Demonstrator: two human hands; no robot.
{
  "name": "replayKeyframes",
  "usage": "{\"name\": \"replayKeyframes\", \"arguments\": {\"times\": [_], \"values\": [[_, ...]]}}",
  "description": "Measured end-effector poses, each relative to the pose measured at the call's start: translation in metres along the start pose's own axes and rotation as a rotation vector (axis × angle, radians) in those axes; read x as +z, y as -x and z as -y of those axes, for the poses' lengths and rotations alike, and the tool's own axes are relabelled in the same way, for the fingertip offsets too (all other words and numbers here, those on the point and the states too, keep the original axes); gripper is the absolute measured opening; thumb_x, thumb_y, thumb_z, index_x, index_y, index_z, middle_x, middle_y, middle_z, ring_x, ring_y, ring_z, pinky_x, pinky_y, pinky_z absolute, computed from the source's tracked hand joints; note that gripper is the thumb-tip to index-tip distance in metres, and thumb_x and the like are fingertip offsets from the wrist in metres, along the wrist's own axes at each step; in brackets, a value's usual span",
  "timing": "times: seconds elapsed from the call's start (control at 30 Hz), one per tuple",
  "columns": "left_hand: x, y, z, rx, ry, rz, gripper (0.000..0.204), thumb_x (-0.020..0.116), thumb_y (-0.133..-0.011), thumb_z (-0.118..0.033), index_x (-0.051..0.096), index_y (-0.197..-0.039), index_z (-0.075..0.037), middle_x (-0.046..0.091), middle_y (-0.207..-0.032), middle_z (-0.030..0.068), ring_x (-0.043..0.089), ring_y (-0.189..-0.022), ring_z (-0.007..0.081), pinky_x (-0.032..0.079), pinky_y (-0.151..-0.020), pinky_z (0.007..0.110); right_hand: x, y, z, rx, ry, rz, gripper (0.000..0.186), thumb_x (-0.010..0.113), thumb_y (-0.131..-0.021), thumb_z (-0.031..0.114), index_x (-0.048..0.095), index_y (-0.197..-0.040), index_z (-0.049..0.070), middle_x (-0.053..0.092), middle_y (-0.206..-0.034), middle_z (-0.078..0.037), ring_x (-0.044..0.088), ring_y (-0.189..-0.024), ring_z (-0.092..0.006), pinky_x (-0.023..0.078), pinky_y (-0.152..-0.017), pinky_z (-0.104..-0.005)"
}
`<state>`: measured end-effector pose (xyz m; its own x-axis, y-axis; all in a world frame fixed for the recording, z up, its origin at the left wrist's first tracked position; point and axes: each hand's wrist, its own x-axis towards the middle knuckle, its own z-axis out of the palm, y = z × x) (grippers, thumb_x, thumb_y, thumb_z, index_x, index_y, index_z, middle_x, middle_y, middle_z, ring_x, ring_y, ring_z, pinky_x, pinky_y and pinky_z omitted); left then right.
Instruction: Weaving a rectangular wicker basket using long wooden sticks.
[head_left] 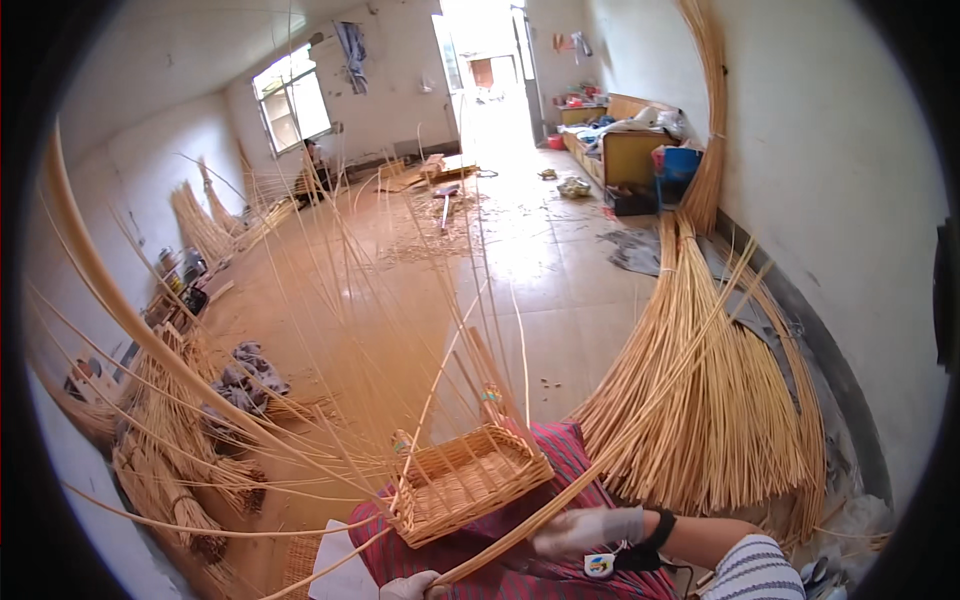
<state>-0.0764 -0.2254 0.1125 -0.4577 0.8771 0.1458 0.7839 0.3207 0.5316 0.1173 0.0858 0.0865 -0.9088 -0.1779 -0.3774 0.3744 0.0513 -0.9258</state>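
A partly woven wicker basket rests on the red and purple striped cloth over my lap. Long unwoven stakes fan up and out from its left and far sides. Low at the bottom edge, my left hand, in a pale glove, is closed round the near end of a bunch of long wicker rods. The bunch slants up to the right, past the basket. My right hand, gloved too, is beside these rods; motion smears its fingers, so its grip cannot be made out.
A large spread bundle of wicker rods stands at the right by the wall. More bundles lie at the left, near a crumpled cloth. Farther off are a wooden bench, a blue bucket and scraps on the floor.
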Motion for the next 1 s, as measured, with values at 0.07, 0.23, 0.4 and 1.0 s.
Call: {"name": "replayKeyframes", "arguments": {"times": [0.07,0.23,0.4,1.0], "values": [[0.002,-0.008,0.000,-0.006,-0.087,0.010,0.011,0.068,-0.091,-0.023,0.070,-0.099,-0.016,0.069,-0.083,0.0094,0.065,-0.073,0.0325,0.051,-0.068,0.043,0.008,-0.004,-0.014,0.005,0.250,0.248,0.053,0.053,-0.105,0.042,0.056,-0.135,-0.002,0.065,-0.126,-0.011,0.056,-0.123,-0.0219,0.042,-0.108,-0.0361],[0.010,-0.040,0.000,0.060,-0.205,-0.145,0.012,0.066,-0.081,-0.010,0.072,-0.090,-0.015,0.071,-0.094,0.0051,0.066,-0.090,0.0270,0.049,-0.081,0.040,0.023,-0.022,0.007,-0.092,-0.348,0.064,0.034,0.055,-0.106,0.032,0.061,-0.129,0.006,0.063,-0.096,0.005,0.057,-0.084,-0.0049,0.048,-0.070,-0.0222],[0.016,-0.071,-0.055,0.118,-0.255,-0.433,0.026,0.064,-0.080,-0.003,0.072,-0.102,-0.014,0.070,-0.106,0.0070,0.066,-0.100,0.0293,0.050,-0.087,0.040,0.025,-0.036,0.043,-0.083,-0.322,-0.136,0.039,0.054,-0.106,0.027,0.050,-0.139,0.006,0.065,-0.109,-0.002,0.058,-0.085,-0.0085,0.050,-0.075,-0.0238],[0.109,-0.085,-0.025,-0.157,-0.073,-0.122,0.028,0.066,-0.095,-0.031,0.065,-0.112,-0.008,0.069,-0.083,0.0140,0.068,-0.074,0.0342,0.053,-0.066,0.043,-0.061,0.019,0.049,-0.623,-0.388,-0.998,0.012,0.059,-0.097,-0.005,0.055,-0.105,0.004,0.069,-0.101,-0.014,0.071,-0.097,-0.0225,0.062,-0.078,-0.0313]]}}
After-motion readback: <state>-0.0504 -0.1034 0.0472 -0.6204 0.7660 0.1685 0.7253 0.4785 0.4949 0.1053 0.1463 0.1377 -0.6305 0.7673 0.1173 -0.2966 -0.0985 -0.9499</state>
